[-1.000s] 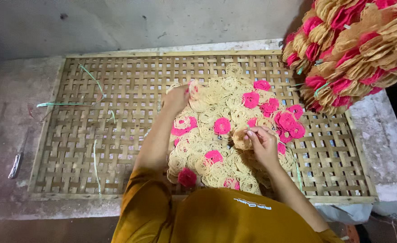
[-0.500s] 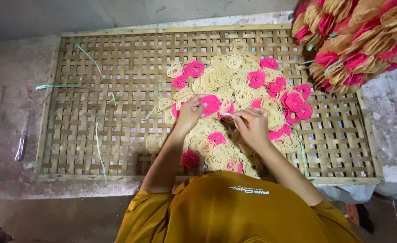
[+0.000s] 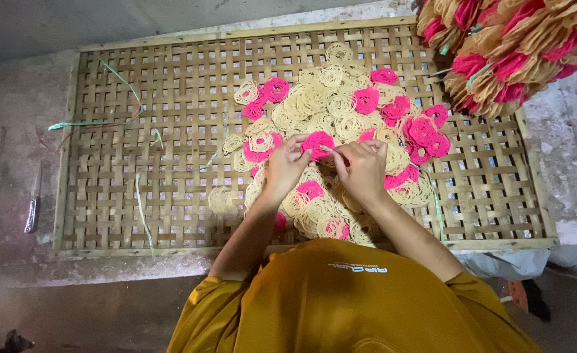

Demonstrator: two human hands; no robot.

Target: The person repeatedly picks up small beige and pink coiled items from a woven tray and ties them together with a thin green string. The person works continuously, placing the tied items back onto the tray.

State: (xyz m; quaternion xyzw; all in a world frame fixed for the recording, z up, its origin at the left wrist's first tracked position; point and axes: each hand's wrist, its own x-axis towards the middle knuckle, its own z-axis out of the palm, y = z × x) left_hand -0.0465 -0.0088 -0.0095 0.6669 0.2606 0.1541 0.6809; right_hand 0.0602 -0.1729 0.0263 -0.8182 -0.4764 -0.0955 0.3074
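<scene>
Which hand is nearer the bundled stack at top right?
Right. The right hand is in the middle of the tray, on the side toward the bundled stack; the left hand is beside it, farther from the stack. Both are well short of it.

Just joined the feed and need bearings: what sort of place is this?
Probably a small home food workshop: a woven bamboo tray on a bare concrete floor, heaped with pink and yellow noodle-like crackers, and tied bundles beside it.
</scene>
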